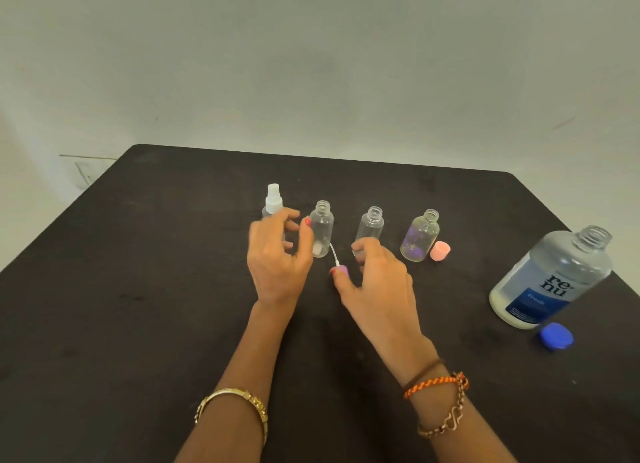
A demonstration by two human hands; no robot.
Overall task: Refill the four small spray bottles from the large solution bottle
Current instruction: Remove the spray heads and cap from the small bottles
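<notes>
step: uncapping small bottles, one [273, 204] still capped | left hand [277, 258] loose, empty | right hand [377, 279] pinches purple sprayer [343, 270] | big bottle [550, 279] open, bench [138, 289] right edge | next: unscrew last cap

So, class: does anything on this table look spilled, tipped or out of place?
Nothing is spilled or tipped. The pink cap and blue cap lie loose on the table, as expected mid-refill; one small bottle keeps its sprayer.
</notes>
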